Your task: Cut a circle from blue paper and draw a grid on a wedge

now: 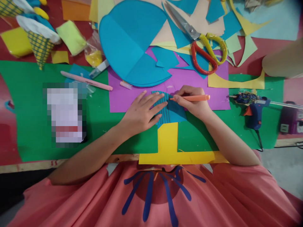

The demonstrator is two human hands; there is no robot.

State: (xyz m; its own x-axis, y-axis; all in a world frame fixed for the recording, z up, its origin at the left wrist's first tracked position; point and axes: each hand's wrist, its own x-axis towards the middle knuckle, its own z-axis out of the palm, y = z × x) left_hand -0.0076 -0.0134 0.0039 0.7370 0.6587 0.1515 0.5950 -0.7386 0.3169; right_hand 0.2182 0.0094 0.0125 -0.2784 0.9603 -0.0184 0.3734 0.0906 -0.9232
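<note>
A small blue paper piece (176, 112) with several dark drawn lines lies near the middle of the table. My left hand (143, 112) rests flat on its left part, fingers spread. In my right hand (195, 102) is an orange pen (196, 98), gripped with its tip touching or just over the lined area. Under the hands are purple paper (120, 102) and a green sheet (99, 142). A yellow paper strip (167, 137) runs from below the blue piece toward my body. Part of the blue piece is hidden by my left fingers.
Scissors (193, 33) with red and yellow handles lie on paper scraps beyond a blue disc (132, 37). A hot glue gun (255, 110) sits at the right. A pink pen (86, 80) and a blurred-out object (65, 115) are at the left.
</note>
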